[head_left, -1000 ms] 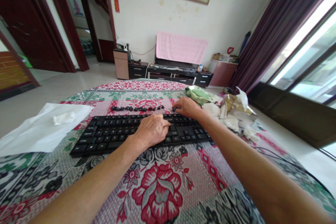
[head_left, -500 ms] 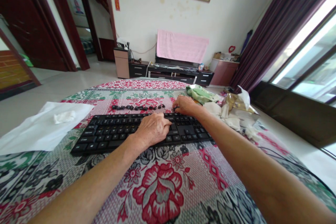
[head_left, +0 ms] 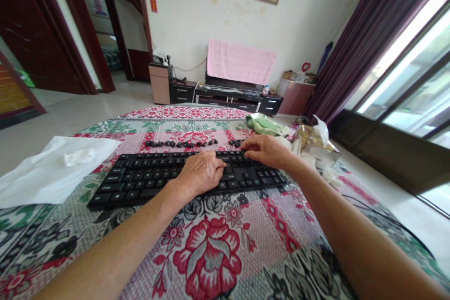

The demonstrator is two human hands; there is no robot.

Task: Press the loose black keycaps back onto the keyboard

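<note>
A black computer keyboard (head_left: 140, 176) lies on the patterned tablecloth. My left hand (head_left: 202, 171) presses down on its middle, fingers curled, with the index finger and thumb towards the right-hand keys. Over the keyboard's far edge, right of centre, my right hand (head_left: 263, 150) has its thumb and fingertips drawn together; whatever may be between them is too small to make out. Loose black keycaps (head_left: 176, 144) form a row on the cloth beyond the keyboard, and a small cluster of black keycaps (head_left: 235, 143) lies just left of my right fingertips.
White paper (head_left: 45, 168) with a crumpled tissue (head_left: 79, 157) is on the left. A green packet (head_left: 265, 124), a gold-coloured wrapper (head_left: 309, 138) and crumpled tissues lie at the right. A black cable (head_left: 386, 218) runs along the table's right side.
My right hand has drawn back from the keycaps to the keyboard's far edge and a little to the right, uncovering the small cluster. My left hand stays on the keyboard. The view has shifted slightly.
</note>
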